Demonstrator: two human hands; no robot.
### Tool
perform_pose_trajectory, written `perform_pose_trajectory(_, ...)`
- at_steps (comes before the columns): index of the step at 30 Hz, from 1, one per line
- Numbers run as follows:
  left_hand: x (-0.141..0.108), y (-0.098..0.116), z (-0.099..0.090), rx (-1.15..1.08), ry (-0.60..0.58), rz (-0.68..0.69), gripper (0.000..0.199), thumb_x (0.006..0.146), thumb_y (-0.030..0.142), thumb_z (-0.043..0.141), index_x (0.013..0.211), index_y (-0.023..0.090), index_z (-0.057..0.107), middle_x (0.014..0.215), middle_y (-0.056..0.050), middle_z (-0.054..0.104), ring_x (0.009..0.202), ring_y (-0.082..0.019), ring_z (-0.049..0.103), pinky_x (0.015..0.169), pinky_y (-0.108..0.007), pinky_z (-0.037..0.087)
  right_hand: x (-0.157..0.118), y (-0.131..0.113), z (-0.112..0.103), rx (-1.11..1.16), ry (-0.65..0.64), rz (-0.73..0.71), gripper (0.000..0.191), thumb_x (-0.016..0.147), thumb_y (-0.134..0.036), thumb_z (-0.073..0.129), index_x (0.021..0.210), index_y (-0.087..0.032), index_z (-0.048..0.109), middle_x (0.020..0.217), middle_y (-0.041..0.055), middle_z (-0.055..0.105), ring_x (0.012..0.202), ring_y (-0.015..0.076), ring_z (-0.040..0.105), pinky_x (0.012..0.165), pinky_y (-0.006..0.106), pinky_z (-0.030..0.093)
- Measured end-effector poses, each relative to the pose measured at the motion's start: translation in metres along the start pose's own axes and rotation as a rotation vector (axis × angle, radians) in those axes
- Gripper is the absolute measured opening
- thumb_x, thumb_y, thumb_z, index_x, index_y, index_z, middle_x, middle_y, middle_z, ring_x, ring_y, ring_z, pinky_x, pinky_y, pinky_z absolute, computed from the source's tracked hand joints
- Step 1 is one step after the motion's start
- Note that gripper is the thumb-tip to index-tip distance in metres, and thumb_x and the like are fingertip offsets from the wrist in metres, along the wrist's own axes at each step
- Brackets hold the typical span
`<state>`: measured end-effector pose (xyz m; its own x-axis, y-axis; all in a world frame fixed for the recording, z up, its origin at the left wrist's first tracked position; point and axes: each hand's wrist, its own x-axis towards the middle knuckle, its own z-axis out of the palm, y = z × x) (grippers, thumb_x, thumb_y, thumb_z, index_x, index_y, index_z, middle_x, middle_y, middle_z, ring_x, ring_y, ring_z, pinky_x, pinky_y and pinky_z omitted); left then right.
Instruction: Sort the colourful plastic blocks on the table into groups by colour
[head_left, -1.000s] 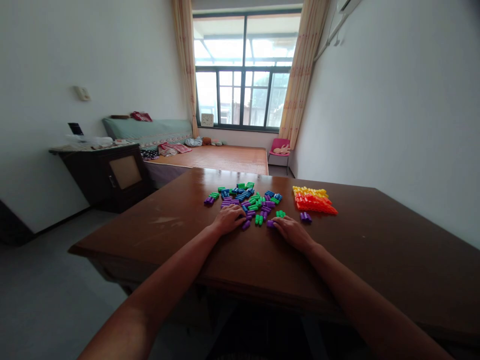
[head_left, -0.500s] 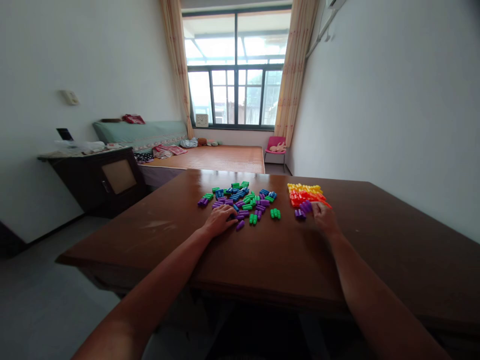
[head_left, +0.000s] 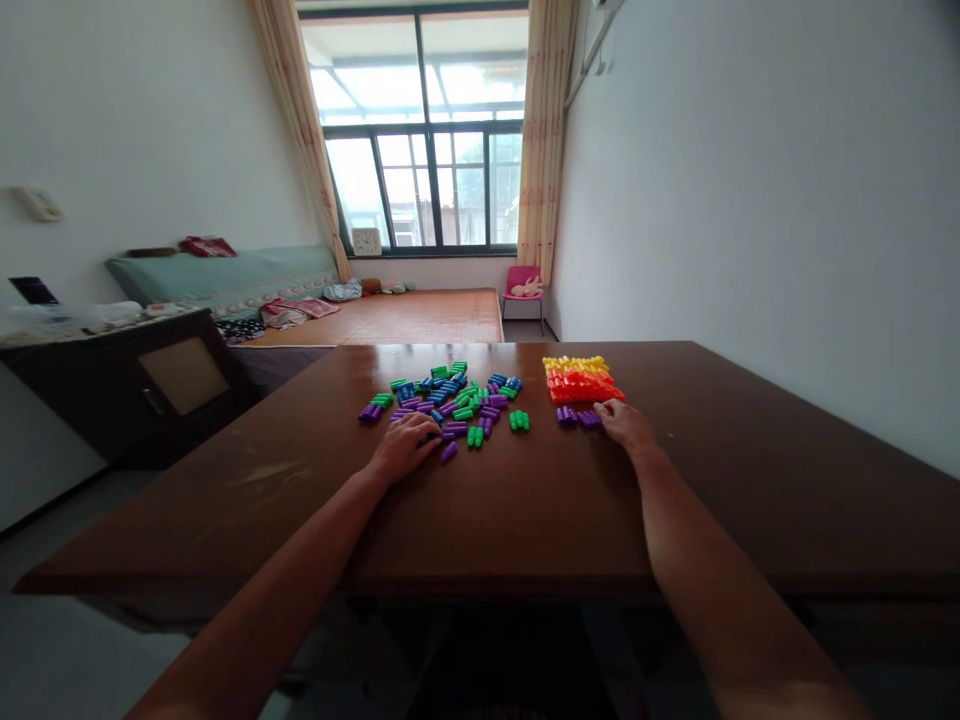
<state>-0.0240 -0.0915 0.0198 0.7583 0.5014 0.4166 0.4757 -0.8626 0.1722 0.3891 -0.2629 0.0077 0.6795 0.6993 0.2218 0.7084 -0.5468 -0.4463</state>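
Small green, blue and purple pieces lie in a loose spread on the brown table, among them a green group [head_left: 519, 421] at its right side. My left hand [head_left: 406, 447] rests at the near left edge of the spread, fingers curved over the pieces; whether it grips any is hidden. Farther right, yellow pieces [head_left: 574, 366] and red-orange pieces [head_left: 583, 386] sit in packed rows. Just in front of them is a short row of purple pieces [head_left: 568, 416]. My right hand [head_left: 624, 424] has its fingers closed at the right end of that purple row.
The brown table [head_left: 510, 520] spans the foreground. Beyond it stand a bed [head_left: 420, 313] with cloths on it and a pink chair [head_left: 523, 276] holding a soft toy. A dark cabinet [head_left: 184, 375] is at the left, and a white wall rises at the right.
The view has turned to the right. My right hand has lowered the purple pieces to the table, beside the purple group there. My left hand stays by the spread.
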Motion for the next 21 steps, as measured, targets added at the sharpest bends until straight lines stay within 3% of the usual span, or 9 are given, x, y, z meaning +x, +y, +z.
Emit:
perform_pose_trajectory(4, 0.0, 0.0, -0.001, 0.007, 0.002, 0.008, 0.027, 0.09, 0.044, 0.051, 0.1, 0.026, 0.068, 0.114, -0.004, 0.066, 0.112, -0.023, 0.056, 0.1, -0.04, 0.042, -0.002, 0.001, 0.002, 0.026, -0.062, -0.051, 0.04, 0.083, -0.052, 0.056, 0.102, -0.019, 0.068, 0.098, 0.0104, 0.072, 0.088, 0.0247, 0.068, 0.069, 0.031, 0.047)
perform_pose_trajectory(12, 0.002, -0.004, 0.003, 0.018, 0.0, 0.026, 0.027, 0.091, 0.043, 0.049, 0.1, 0.025, 0.067, 0.113, -0.005, 0.066, 0.109, -0.023, 0.058, 0.099, -0.038, 0.043, -0.001, -0.003, 0.011, 0.023, 0.024, -0.051, 0.037, 0.088, -0.048, 0.051, 0.105, -0.02, 0.067, 0.098, 0.0102, 0.071, 0.087, 0.0246, 0.066, 0.072, 0.034, 0.047)
perform_pose_trajectory(16, 0.002, -0.003, 0.003, 0.007, 0.003, 0.012, 0.027, 0.09, 0.044, 0.05, 0.1, 0.026, 0.068, 0.113, -0.005, 0.066, 0.11, -0.023, 0.058, 0.099, -0.039, 0.044, 0.002, -0.004, 0.017, 0.073, 0.141, -0.27, 0.04, 0.089, -0.048, 0.051, 0.111, -0.019, 0.067, 0.106, 0.0109, 0.069, 0.095, 0.0246, 0.062, 0.084, 0.036, 0.047)
perform_pose_trajectory(18, 0.002, -0.002, 0.003, 0.009, 0.01, 0.015, 0.027, 0.09, 0.044, 0.05, 0.1, 0.026, 0.068, 0.113, -0.005, 0.066, 0.11, -0.023, 0.058, 0.099, -0.039, 0.044, 0.002, -0.007, 0.023, 0.071, 0.137, -0.407, 0.041, 0.087, -0.049, 0.054, 0.117, -0.023, 0.066, 0.116, 0.0091, 0.066, 0.106, 0.026, 0.057, 0.091, 0.039, 0.045)
perform_pose_trajectory(21, 0.001, -0.003, 0.004, 0.014, 0.02, 0.02, 0.026, 0.091, 0.043, 0.05, 0.1, 0.026, 0.067, 0.112, -0.004, 0.066, 0.11, -0.023, 0.058, 0.099, -0.038, 0.043, -0.001, -0.012, 0.032, 0.055, 0.076, -0.481, 0.039, 0.086, -0.047, 0.057, 0.12, -0.03, 0.066, 0.127, 0.0054, 0.062, 0.117, 0.0277, 0.051, 0.096, 0.043, 0.043)
